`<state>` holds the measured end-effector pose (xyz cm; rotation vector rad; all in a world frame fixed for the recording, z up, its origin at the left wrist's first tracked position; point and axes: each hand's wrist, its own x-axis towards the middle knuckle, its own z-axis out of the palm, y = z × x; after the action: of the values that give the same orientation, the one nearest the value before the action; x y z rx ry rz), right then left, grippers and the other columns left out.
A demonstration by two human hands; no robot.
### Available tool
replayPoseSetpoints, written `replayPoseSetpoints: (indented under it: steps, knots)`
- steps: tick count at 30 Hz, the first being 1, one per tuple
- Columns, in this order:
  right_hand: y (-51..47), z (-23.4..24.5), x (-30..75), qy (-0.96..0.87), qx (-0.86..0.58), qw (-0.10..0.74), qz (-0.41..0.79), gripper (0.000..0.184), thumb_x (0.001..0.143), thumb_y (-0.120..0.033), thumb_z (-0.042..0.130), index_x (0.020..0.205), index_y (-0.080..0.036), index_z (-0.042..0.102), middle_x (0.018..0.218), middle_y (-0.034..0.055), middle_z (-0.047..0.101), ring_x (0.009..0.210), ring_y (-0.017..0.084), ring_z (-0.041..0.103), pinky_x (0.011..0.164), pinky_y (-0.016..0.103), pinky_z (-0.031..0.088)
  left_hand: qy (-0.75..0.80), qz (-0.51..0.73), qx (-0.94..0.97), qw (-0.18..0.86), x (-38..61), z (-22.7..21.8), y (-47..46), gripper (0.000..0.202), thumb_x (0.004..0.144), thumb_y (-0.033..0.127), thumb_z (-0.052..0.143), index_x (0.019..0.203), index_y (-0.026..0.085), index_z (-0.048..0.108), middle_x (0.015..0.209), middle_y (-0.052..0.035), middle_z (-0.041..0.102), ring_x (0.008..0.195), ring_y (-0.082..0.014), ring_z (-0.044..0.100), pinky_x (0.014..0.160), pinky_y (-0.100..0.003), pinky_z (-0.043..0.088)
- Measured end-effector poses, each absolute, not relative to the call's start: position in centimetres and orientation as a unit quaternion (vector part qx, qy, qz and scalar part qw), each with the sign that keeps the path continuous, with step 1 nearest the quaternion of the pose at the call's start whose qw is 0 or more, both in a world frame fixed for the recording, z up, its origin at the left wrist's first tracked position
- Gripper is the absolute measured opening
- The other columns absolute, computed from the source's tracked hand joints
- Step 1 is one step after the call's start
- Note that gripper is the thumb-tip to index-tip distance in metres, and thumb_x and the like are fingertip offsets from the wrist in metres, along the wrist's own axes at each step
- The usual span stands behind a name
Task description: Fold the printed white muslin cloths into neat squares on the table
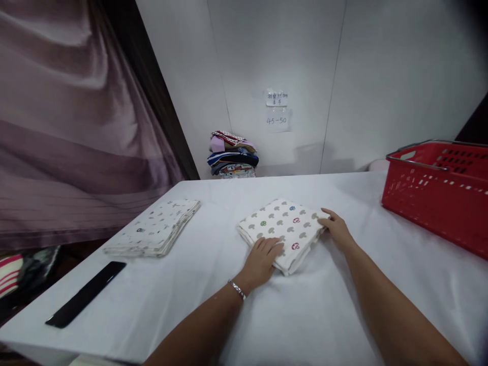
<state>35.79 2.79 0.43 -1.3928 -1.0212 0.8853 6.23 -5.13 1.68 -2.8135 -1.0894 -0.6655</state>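
A folded white cloth (284, 223) printed with grey mushrooms and a few red, blue and green ones lies on the white-covered table. My left hand (261, 259), with a silver bracelet at the wrist, rests on its front left edge, fingers laid over the top. At the right corner, my right hand (337, 227) pinches the cloth between thumb and fingers. Further left lies a second folded white cloth (160, 223) with small dark prints, its layers showing along the side.
A black flat strip (86, 295) lies near the table's left edge. On the right stands a red plastic basket (434, 195) with a metal handle. Behind the table is a stack of folded clothes (233, 155) against the wall. A mauve curtain (76, 127) hangs at left.
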Motion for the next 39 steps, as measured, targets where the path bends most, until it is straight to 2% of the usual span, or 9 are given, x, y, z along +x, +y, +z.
replayPoseSetpoints:
  steps: [5,12,19,22,24,28,32,35,39]
  knots:
    - [2.4,0.8,35.4,-0.395,-0.585,0.583,0.402,0.049,0.056,-0.025,0.067,0.105,-0.016,0.066,0.06,-0.0042,0.054,0.052,0.012,0.052,0.049,0.023,0.042,-0.346,-0.211,-0.914,0.004,6.4,1.9,-5.1,0.056,0.069,0.006,0.049,0.122,0.023,0.045,0.119,-0.0072,0.057,0.115,-0.0203,0.048,0.107,-0.043,0.028]
    - [2.1,0.5,36.0,-0.374,-0.583,0.576,0.435,0.045,0.05,-0.022,0.072,0.095,-0.015,0.066,0.059,-0.0009,0.061,0.051,0.016,0.058,0.048,0.027,0.048,-0.359,-0.201,-0.911,-0.006,6.6,2.3,-5.6,0.049,0.07,0.006,0.049,0.117,0.02,0.048,0.113,-0.008,0.059,0.11,-0.0201,0.05,0.1,-0.038,0.034]
    - [2.3,0.7,36.2,-0.317,-0.558,0.604,0.473,0.041,0.047,-0.016,0.074,0.088,-0.019,0.067,0.076,0.0028,0.067,0.061,0.016,0.061,0.051,0.024,0.053,-0.368,-0.21,-0.905,-0.04,6.6,2.4,-7.9,0.069,0.07,0.021,0.056,0.134,0.021,0.032,0.138,-0.0079,0.043,0.13,-0.0222,0.032,0.113,-0.048,0.005]
    - [2.6,0.6,36.3,-0.277,-0.554,0.61,0.494,0.037,0.048,-0.015,0.073,0.085,-0.019,0.066,0.076,0.0037,0.067,0.062,0.017,0.061,0.051,0.025,0.054,-0.377,-0.211,-0.901,-0.046,7.3,2.0,-8.3,0.072,0.073,0.036,0.057,0.138,0.022,0.028,0.142,-0.0087,0.038,0.134,-0.0257,0.025,0.113,-0.052,0.002]
    - [2.6,0.3,36.5,-0.265,-0.559,0.604,0.503,0.037,0.05,-0.015,0.072,0.086,-0.019,0.066,0.074,0.0036,0.066,0.06,0.017,0.061,0.05,0.025,0.054,-0.392,-0.211,-0.894,-0.048,7.8,1.8,-8.3,0.073,0.075,0.041,0.057,0.138,0.022,0.028,0.141,-0.0094,0.04,0.133,-0.0263,0.027,0.112,-0.053,0.001]
    - [2.5,-0.2,37.1,-0.308,-0.591,0.561,0.491,0.044,0.052,-0.015,0.073,0.095,-0.018,0.064,0.072,0.0022,0.066,0.057,0.015,0.06,0.052,0.025,0.053,-0.404,-0.201,-0.891,-0.043,8.3,2.2,-8.3,0.064,0.077,0.031,0.053,0.136,0.021,0.03,0.133,-0.0086,0.048,0.127,-0.0238,0.035,0.112,-0.052,0.004]
    - [2.4,-0.2,37.8,-0.365,-0.617,0.513,0.473,0.051,0.058,-0.026,0.075,0.108,-0.02,0.063,0.081,0.003,0.067,0.063,0.016,0.062,0.056,0.025,0.053,-0.355,-0.185,-0.916,-0.035,7.1,2.9,-8.0,0.056,0.081,0.024,0.048,0.134,0.021,0.033,0.134,-0.0068,0.047,0.129,-0.0202,0.033,0.113,-0.047,0.005]
    - [2.5,0.1,37.9,-0.391,-0.632,0.5,0.444,0.057,0.06,-0.035,0.075,0.114,-0.02,0.062,0.086,0.0049,0.068,0.069,0.019,0.064,0.058,0.026,0.053,-0.342,-0.182,-0.921,-0.033,6.1,3.0,-6.9,0.058,0.078,0.018,0.05,0.134,0.021,0.034,0.137,-0.0057,0.045,0.13,-0.0188,0.031,0.114,-0.045,0.004]
    - [2.4,0.3,37.2,-0.413,-0.656,0.49,0.399,0.062,0.059,-0.04,0.075,0.115,-0.016,0.062,0.076,0.0031,0.067,0.067,0.019,0.063,0.059,0.027,0.051,-0.341,-0.196,-0.918,-0.041,6.0,2.5,-5.2,0.062,0.076,0.014,0.053,0.134,0.02,0.033,0.134,-0.0075,0.048,0.127,-0.0204,0.036,0.113,-0.048,0.005]
